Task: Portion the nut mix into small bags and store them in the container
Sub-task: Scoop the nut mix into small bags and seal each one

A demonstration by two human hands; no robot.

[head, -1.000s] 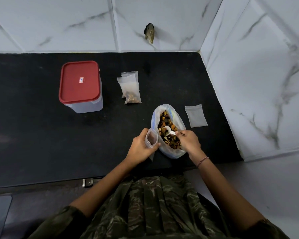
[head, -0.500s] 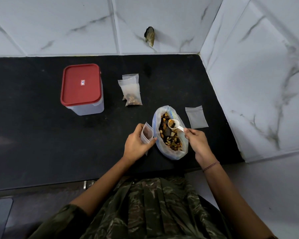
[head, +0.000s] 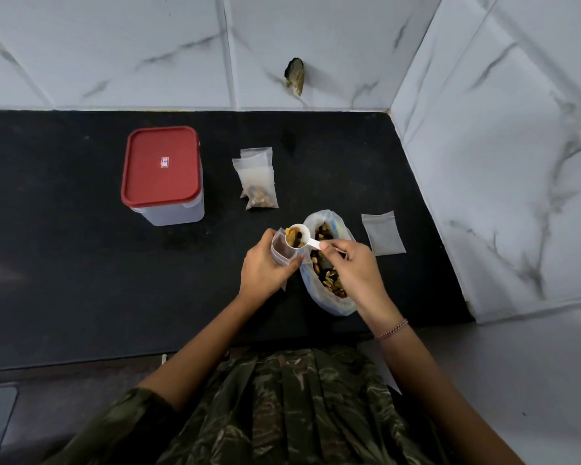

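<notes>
Up from the crinkled nut-mix bag [head: 336, 305] has come the white plastic scoop [head: 296, 233], pinched in the fingers of the right hand [head: 353, 266]. It is now over the small clear bag [head: 281, 251] that the left hand [head: 265, 266] grips with curled fingers near the desk [head: 64, 263] front edge. The label [head: 164, 163] on the red-lidded container [head: 163, 182] is unreadable.

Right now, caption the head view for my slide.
Right hand holds a loaded scoop over the small bag in the left hand, beside the nut-mix bag.
</notes>
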